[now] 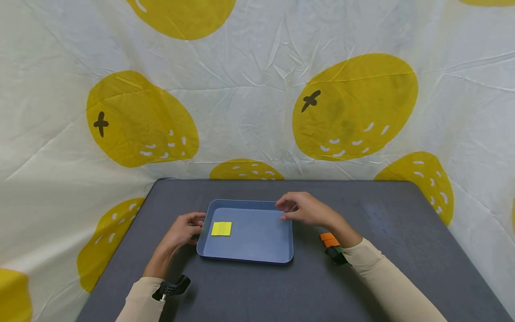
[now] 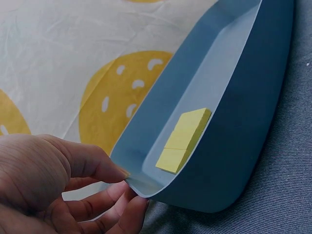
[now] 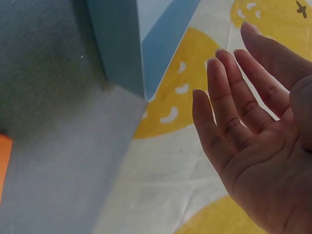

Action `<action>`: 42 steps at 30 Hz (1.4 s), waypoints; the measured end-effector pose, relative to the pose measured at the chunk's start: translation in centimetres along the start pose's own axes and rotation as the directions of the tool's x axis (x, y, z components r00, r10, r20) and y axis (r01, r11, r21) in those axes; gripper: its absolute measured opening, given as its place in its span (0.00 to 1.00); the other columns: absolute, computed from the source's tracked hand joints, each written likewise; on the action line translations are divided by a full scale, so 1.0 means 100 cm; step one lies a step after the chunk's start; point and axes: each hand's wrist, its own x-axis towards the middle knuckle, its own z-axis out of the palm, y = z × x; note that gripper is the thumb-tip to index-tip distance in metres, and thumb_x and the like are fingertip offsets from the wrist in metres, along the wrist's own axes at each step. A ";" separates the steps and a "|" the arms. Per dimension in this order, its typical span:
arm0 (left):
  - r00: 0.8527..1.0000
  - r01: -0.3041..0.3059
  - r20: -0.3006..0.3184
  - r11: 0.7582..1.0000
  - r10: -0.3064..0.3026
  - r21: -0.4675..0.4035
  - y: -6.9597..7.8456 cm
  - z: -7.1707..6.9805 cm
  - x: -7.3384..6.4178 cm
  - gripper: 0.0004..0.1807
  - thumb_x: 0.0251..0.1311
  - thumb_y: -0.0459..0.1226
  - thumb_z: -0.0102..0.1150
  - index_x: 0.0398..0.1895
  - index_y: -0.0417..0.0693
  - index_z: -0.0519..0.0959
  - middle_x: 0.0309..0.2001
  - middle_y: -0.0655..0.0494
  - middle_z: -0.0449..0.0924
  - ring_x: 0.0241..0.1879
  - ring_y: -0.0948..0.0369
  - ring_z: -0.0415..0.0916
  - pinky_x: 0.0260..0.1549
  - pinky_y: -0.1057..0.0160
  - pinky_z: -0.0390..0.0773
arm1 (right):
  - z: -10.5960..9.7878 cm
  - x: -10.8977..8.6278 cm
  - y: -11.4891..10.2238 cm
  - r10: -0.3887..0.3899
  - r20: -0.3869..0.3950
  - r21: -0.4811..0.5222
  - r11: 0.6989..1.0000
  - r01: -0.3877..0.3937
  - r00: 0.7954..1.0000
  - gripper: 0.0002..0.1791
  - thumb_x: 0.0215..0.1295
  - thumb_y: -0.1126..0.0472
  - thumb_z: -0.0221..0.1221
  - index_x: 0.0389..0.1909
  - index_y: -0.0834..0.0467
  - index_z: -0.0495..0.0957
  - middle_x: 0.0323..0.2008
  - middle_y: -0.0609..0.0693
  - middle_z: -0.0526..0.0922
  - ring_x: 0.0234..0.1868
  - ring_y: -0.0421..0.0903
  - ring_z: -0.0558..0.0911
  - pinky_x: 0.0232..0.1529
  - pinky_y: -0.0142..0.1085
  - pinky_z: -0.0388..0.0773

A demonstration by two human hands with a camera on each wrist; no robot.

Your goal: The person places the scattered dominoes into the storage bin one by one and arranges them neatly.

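Note:
A shallow blue tray [image 1: 257, 239] lies on the table, with a short row of yellow blocks [image 1: 221, 228] side by side near its left wall. My left hand [image 1: 183, 233] is at the tray's left side. In the left wrist view its fingers [image 2: 109, 168] pinch the rim at one corner, thumb and fingertips on either side of the wall. My right hand [image 1: 303, 209] hovers by the tray's far right corner, fingers loosely bent. In the right wrist view the palm faces the camera, the fingers are apart and nothing is held.
Orange blocks [image 1: 330, 239] lie on the dark grey table [image 1: 249, 290] right of the tray, below my right forearm. A bit of green [image 1: 338, 248] shows beside them, partly hidden by the black wrist strap [image 1: 335, 256]. A white curtain [image 1: 249, 112] with yellow fruit shapes hangs behind the table.

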 end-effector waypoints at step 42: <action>1.000 0.010 0.006 1.000 -0.010 0.003 0.001 -0.002 -0.001 0.25 0.67 0.27 0.56 0.69 0.42 0.73 0.52 0.39 0.75 0.41 0.50 0.78 0.29 0.54 0.83 | -0.001 -0.077 0.071 0.277 -0.088 -0.051 0.958 -0.282 0.957 0.22 0.54 0.60 0.76 0.49 0.63 0.83 0.48 0.56 0.84 0.45 0.53 0.81 0.47 0.46 0.79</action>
